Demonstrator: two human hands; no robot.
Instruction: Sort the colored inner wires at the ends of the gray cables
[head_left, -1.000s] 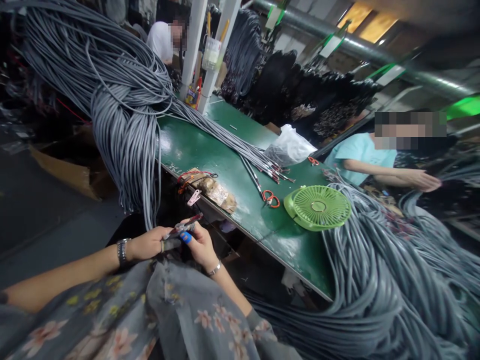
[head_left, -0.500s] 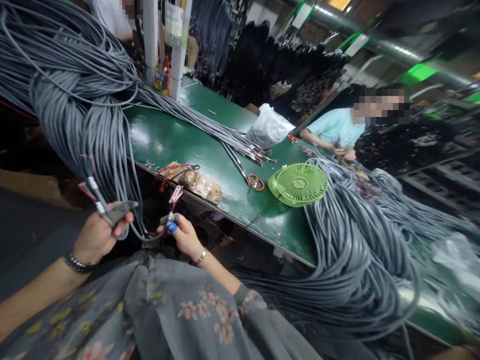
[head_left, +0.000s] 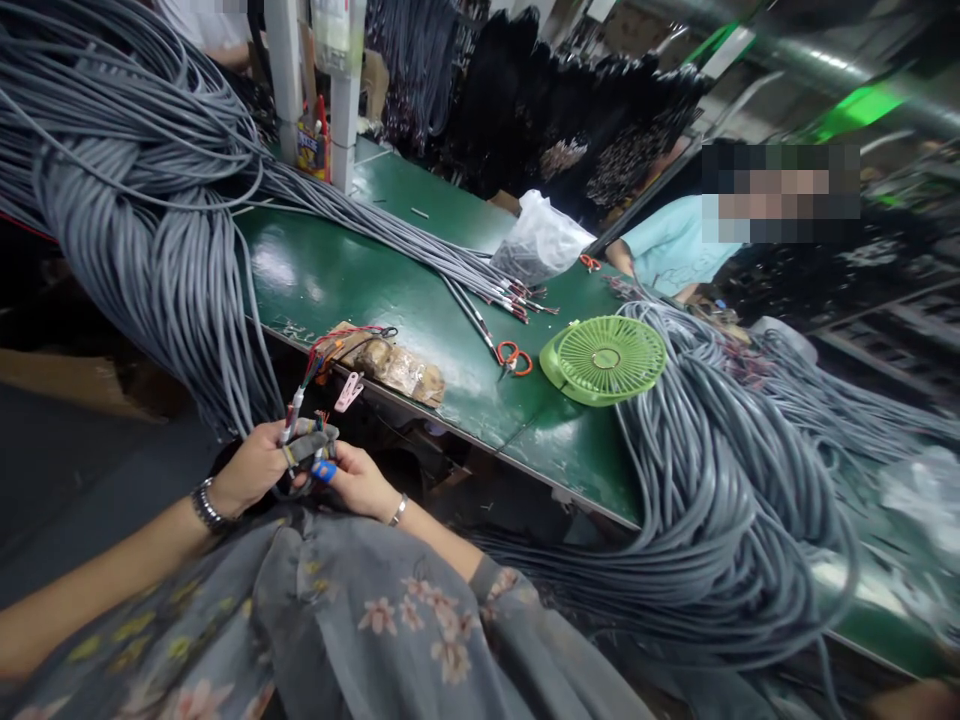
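Close together in front of my lap, both hands are closed at the near table edge. My left hand grips a grey cable whose end sticks up with a white band and thin coloured wires. My right hand, with blue tape on a finger, pinches another cable end; short coloured wires show just above the fingers. Grey covers on the fingers hide much of what they hold. A pink clip is at the table edge just beyond, near red and black leads and a taped brown bundle.
Across the green table lie grey cables, orange-handled scissors, a green fan and a plastic bag. Thick cable coils hang at left and right. A co-worker sits opposite.
My left hand has moved right and up, bringing its cable end against my right hand. The pink clip, earlier above my right fingers, is now apart from them. The view has shifted slightly.
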